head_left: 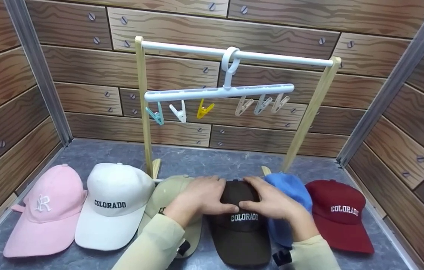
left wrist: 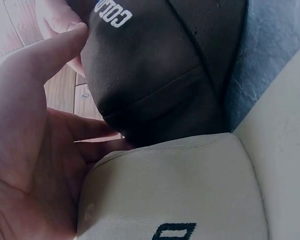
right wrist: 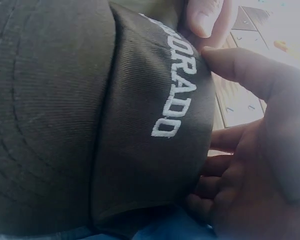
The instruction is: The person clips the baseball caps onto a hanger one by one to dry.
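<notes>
Here, the left hand (head_left: 205,195) and the right hand (head_left: 273,198) hold the brown cap (head_left: 240,245) by its crown, fingers curved along the 2 sides and thumbs at the front. The cap lies on the table (head_left: 103,150), between the beige cap (head_left: 170,184) and the blue cap (head_left: 288,185). Behind it, a hanger (head_left: 197,93) with 6 clips (head_left: 203,110) hangs from a rack (head_left: 283,58).

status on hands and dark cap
Left hand, right hand: gripping dark brown COLORADO cap. Brim toward person. Beige cap, blue cap close on either side.
</notes>
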A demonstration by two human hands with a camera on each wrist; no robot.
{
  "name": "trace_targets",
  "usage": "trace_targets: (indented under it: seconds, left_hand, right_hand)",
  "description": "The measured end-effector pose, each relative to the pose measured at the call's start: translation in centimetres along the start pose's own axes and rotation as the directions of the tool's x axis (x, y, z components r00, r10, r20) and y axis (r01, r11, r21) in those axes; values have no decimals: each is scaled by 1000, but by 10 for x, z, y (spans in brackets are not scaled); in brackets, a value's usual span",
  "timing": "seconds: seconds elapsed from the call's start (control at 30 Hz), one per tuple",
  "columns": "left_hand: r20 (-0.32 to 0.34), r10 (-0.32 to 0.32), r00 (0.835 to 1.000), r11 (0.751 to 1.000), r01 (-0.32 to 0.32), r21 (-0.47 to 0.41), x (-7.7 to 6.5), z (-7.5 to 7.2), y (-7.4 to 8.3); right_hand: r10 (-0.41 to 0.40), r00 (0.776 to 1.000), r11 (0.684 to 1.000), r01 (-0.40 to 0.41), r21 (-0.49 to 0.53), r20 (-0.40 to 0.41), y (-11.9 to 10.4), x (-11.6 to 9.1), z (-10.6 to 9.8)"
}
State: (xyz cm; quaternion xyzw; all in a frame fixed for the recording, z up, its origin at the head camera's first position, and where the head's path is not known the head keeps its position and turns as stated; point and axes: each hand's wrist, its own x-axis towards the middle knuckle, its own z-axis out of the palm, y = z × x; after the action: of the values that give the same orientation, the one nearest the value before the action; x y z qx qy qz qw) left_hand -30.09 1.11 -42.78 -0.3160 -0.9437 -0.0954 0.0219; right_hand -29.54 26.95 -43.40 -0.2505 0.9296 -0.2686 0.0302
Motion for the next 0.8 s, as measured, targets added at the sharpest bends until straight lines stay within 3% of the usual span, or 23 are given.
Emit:
trace_targets:
  seconds: [0.4, 0.8]
  left_hand:
    - [23, -19, 1000, 1000, 19, -17, 5, -1, -1]
    - [43, -18, 999, 1000, 18, -12, 7, 1, -1]
  right_hand:
    - [-13, 1000, 1000, 13, -1, 10, 4, 4, 6]
    - [34, 999, 999, -34, -12, 23, 4, 4, 10]
